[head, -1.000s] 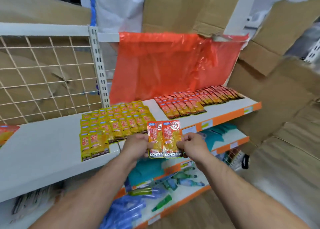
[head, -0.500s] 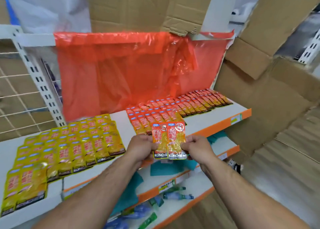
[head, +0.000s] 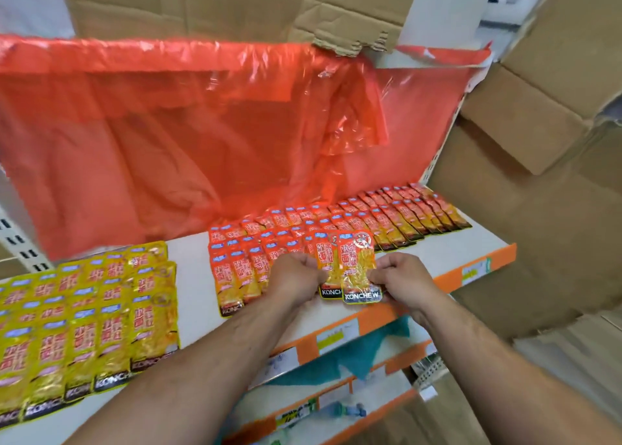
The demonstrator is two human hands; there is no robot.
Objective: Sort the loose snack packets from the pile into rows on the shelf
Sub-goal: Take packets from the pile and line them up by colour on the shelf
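Held packets (head: 350,269) over white shelf (head: 451,247) — red plastic (head: 168,141), cardboard (head: 202,3) behind

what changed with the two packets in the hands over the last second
The left hand and right hand carried the two red packets from beside the yellow rows rightward and in over the front of the red rows. Their pinch on the packets stayed; the rows on the shelf lie unchanged.

Red plastic sheet (head: 168,134) under torn cardboard (head: 202,3)
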